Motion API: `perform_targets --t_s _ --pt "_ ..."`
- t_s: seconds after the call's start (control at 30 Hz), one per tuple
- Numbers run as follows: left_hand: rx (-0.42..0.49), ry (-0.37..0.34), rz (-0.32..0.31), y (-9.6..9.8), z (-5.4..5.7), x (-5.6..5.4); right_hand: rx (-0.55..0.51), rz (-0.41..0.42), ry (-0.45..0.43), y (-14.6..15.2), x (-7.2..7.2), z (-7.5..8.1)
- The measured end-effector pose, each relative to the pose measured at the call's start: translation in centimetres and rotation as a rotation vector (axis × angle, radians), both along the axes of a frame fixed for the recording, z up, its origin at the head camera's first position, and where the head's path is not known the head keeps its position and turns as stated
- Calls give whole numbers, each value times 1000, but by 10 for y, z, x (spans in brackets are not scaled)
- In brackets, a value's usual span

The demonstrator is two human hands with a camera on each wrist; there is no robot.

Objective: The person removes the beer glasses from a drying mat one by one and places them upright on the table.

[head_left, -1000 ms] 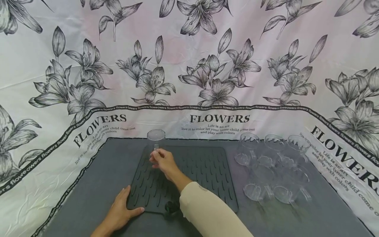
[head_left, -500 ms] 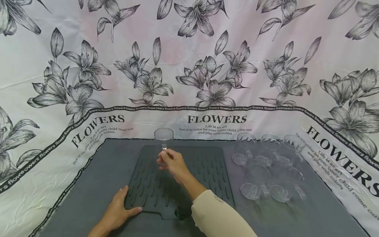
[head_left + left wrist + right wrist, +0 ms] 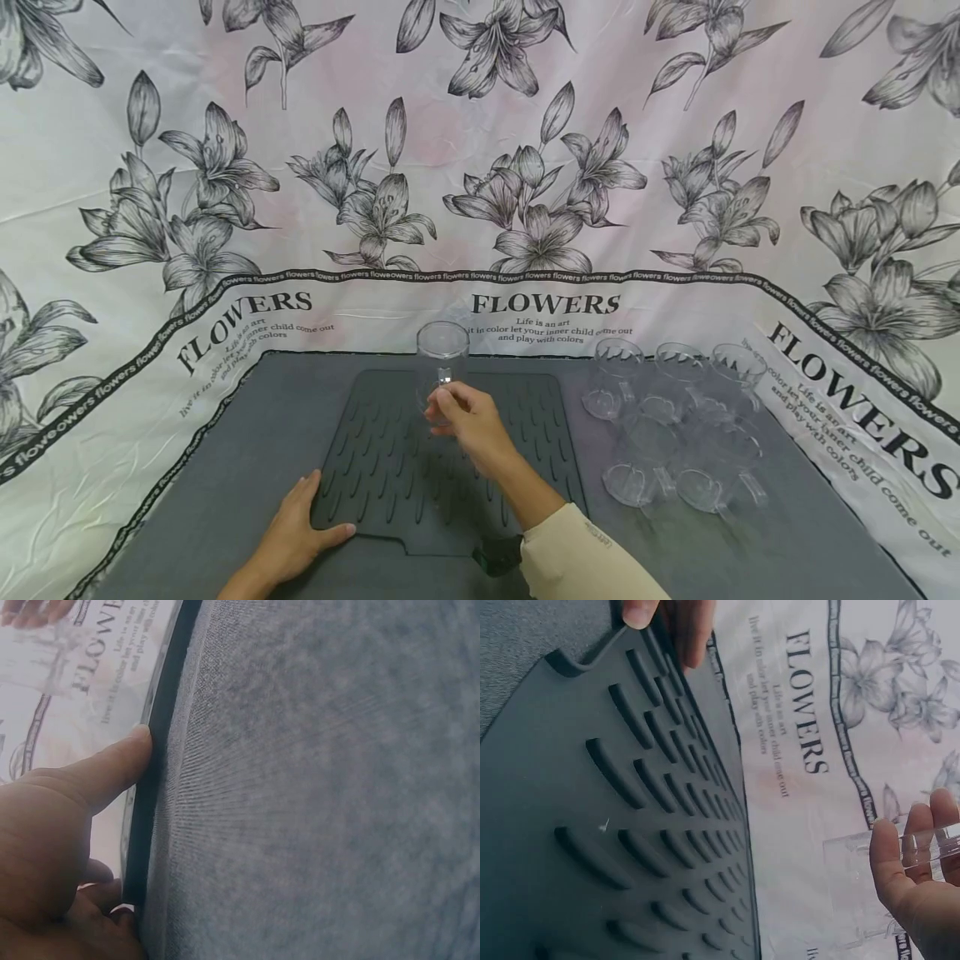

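A clear mug (image 3: 442,343) is upright above the far part of a dark ridged drying mat (image 3: 390,492). My right hand (image 3: 468,421) pinches its handle between thumb and fingers. In the right wrist view the see-through mug (image 3: 846,889) lies beyond the fingers of that hand (image 3: 922,877), clear of the mat. My left hand (image 3: 288,533) rests at the mat's near left corner, thumb on the front edge and fingers along the left side. From the left wrist its straight thumb (image 3: 112,769) touches the mat's edge (image 3: 142,825).
Several clear mugs (image 3: 633,483) stand in rows on the grey tabletop (image 3: 675,558) right of the mat. Behind the table hangs a white cloth (image 3: 547,308) printed with flowers and lettering. A dark device (image 3: 498,554) sits at the right wrist.
My right hand has carried the mug rightward over the back of the mat. The left hand stays at the mat's corner. The view has shifted slightly.
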State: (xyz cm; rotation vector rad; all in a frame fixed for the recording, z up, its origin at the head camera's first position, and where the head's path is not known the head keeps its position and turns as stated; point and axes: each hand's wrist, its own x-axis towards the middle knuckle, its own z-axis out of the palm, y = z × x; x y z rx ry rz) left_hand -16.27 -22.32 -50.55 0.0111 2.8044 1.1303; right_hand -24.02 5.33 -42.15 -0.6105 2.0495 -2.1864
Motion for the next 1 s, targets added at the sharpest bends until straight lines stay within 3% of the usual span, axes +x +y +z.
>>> perform_targets --t_s 0.27,0.7,1.0 --pt "1 -2 4 -1 -1 -1 -2 23 51 16 20 10" --pt "-3 6 7 -1 2 0 -37 20 31 41 53 20" --pt "-13 15 14 0 0 1 94 -104 128 63 62 20"
